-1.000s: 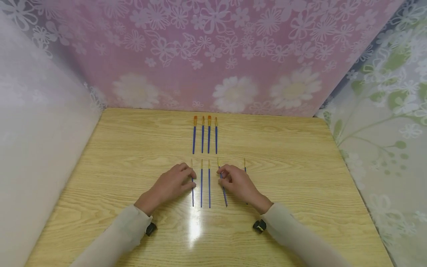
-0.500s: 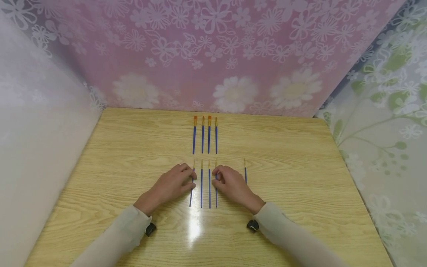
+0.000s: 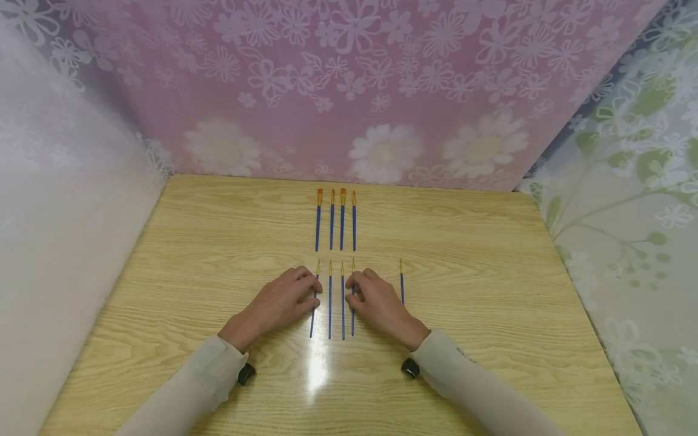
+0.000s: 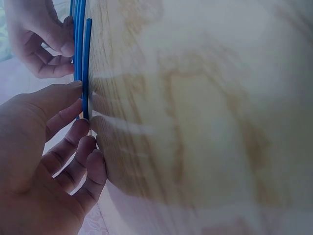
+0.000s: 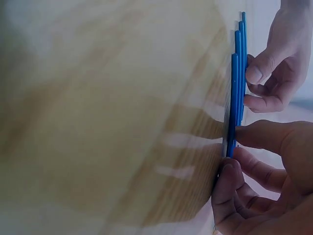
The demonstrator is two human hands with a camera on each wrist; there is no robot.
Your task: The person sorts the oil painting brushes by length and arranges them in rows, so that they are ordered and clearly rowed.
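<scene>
In the head view, a row of thin paintbrushes with blue handles and gold ferrules lies in front of me. My left hand [image 3: 278, 300] pinches the leftmost paintbrush [image 3: 312, 323], which tilts slightly, its tip towards the right. At the row's right end my right hand [image 3: 382, 306] pinches another paintbrush [image 3: 352, 321] between thumb and fingers. Two more paintbrushes, one left [image 3: 329, 312] and one right [image 3: 343, 312], lie parallel between the hands. Both wrist views show thumb and fingertips at a blue handle [image 4: 86, 63], [image 5: 234, 88] close to the tabletop.
Farther back on the wooden table [image 3: 218, 224], several paintbrushes [image 3: 342, 227] lie side by side, two with broad orange bristles. A single thin paintbrush [image 3: 402, 284] lies to the right, its lower part hidden by my right hand. A pink flowered backdrop [image 3: 305, 121] stands behind the table.
My right hand has moved left, bringing its paintbrush closer to the middle ones and straightening it. The left paintbrush has turned slightly, its tip now farther right.
</scene>
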